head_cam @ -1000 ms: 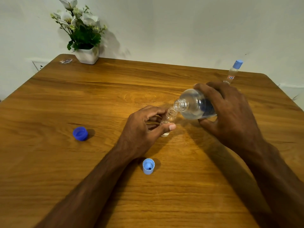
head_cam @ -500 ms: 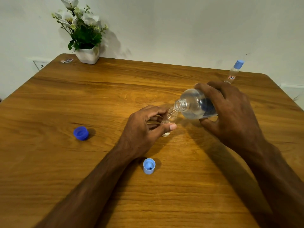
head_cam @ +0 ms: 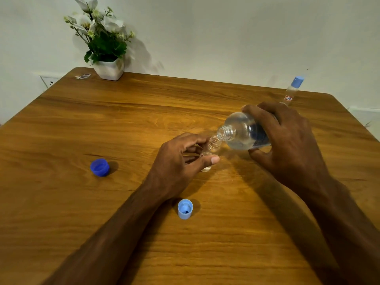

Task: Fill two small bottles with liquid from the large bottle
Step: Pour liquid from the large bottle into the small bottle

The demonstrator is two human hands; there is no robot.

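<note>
My right hand (head_cam: 285,140) grips the large clear bottle (head_cam: 240,133), tipped on its side with its open mouth pointing left and down. The mouth touches the threaded neck of a small clear bottle (head_cam: 212,145), which my left hand (head_cam: 181,163) holds between thumb and fingers, its base on the wooden table (head_cam: 144,120). A second small bottle (head_cam: 293,90) with a light blue cap stands upright at the back right, partly behind my right hand. A dark blue cap (head_cam: 100,167) lies at the left. A light blue cap (head_cam: 185,208) lies open side up near my left wrist.
A white pot with flowers (head_cam: 107,48) stands at the table's back left corner, a small sticker-like item (head_cam: 82,76) beside it. A white wall runs behind the table, with a socket (head_cam: 49,81) at the left.
Both hands and both bottles keep almost the same pose. The large bottle stays tipped against the small bottle's neck.
</note>
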